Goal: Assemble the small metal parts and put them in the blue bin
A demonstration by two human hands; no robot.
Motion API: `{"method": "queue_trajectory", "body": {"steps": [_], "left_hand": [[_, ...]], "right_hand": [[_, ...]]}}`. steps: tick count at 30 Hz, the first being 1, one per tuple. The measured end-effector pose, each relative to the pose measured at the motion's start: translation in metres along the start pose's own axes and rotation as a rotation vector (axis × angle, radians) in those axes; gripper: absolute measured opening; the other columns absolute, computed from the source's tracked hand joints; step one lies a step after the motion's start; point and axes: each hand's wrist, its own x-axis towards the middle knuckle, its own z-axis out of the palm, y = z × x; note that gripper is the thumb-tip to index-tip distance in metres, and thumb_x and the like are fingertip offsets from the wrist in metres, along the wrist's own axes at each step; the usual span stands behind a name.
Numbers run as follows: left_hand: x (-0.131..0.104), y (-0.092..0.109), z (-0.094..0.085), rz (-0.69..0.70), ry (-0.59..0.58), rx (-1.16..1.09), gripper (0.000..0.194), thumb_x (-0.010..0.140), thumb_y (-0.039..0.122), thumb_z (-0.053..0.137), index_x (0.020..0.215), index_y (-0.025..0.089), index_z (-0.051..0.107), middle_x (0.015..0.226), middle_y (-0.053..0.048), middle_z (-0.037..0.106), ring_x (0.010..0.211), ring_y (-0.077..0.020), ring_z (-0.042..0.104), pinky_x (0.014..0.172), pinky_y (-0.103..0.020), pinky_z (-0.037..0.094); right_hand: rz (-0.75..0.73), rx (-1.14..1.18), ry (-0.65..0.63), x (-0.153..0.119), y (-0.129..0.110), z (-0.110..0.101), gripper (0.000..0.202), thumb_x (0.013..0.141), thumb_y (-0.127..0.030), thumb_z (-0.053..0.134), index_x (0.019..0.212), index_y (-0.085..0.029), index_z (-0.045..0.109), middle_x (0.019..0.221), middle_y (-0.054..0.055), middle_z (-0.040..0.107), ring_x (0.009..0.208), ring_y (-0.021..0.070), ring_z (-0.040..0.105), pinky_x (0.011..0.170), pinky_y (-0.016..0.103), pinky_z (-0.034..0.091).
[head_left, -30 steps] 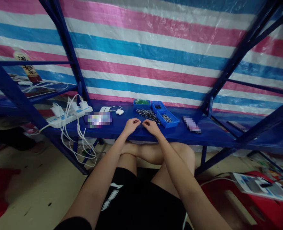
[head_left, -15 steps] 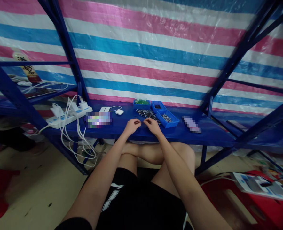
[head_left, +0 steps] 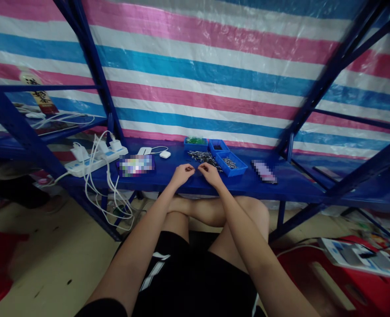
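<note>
Over the front part of the blue table, my left hand (head_left: 183, 174) and my right hand (head_left: 209, 173) face each other with a small gap between the fingertips. Both have thumb and fingers pinched together; whatever they hold is too small to make out. Just beyond them lies a pile of small black and silver pieces (head_left: 202, 156). Beside my right hand is a blue bin (head_left: 237, 171) with thin silver pieces (head_left: 229, 163) in it. Behind the pile stand a blue bin with green pieces (head_left: 195, 140) and another with dark pieces (head_left: 217, 146).
A phone with a blurred screen (head_left: 137, 165) lies left, near a white case (head_left: 165, 155) and a power strip (head_left: 97, 161) with dangling white cables. Another phone (head_left: 264, 171) lies right. Blue shelf posts (head_left: 94, 66) frame both sides. A red stool (head_left: 363, 281) stands lower right.
Almost nothing differs. Both hands keep the same pinched pose in the same place, and the view has shifted very slightly.
</note>
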Motion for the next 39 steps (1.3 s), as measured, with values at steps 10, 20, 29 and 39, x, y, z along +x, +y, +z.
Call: {"method": "queue_trajectory", "body": {"steps": [10,20,29,39], "left_hand": [[0.0,0.002,-0.001,-0.011,0.007,0.002,0.023,0.073,0.034,0.052,0.078,0.016,0.065,0.075,-0.004,0.067,0.07,-0.0157,0.059,0.067,-0.026,0.044],[0.002,-0.002,-0.002,-0.024,0.048,-0.032,0.022,0.073,0.031,0.053,0.08,0.014,0.065,0.076,-0.005,0.067,0.071,-0.0157,0.06,0.068,-0.026,0.045],[0.006,-0.006,-0.002,-0.088,0.094,-0.019,0.024,0.075,0.032,0.053,0.089,0.015,0.064,0.075,-0.005,0.066,0.069,-0.0156,0.06,0.065,-0.026,0.045],[0.003,-0.001,0.001,0.002,0.023,0.335,0.02,0.079,0.026,0.049,0.092,0.019,0.062,0.084,-0.006,0.064,0.085,-0.0196,0.054,0.077,-0.032,0.041]], "right_hand": [[-0.003,-0.009,-0.01,-0.001,-0.001,0.0,0.021,0.08,-0.034,0.047,0.083,-0.018,0.06,0.076,0.001,0.063,0.069,0.013,0.056,0.068,0.024,0.042],[-0.018,-0.11,-0.085,0.0,-0.004,0.002,0.019,0.083,-0.03,0.047,0.086,-0.018,0.061,0.079,0.002,0.065,0.07,0.0128,0.057,0.068,0.023,0.041],[-0.115,-0.403,-0.273,0.035,-0.006,-0.023,0.011,0.08,-0.02,0.052,0.085,-0.019,0.062,0.079,0.005,0.066,0.07,0.0154,0.058,0.066,0.023,0.038],[0.12,-0.721,0.042,0.138,0.049,-0.087,0.009,0.073,-0.011,0.054,0.067,-0.011,0.061,0.067,0.015,0.061,0.069,0.0186,0.054,0.067,0.03,0.034]]}}
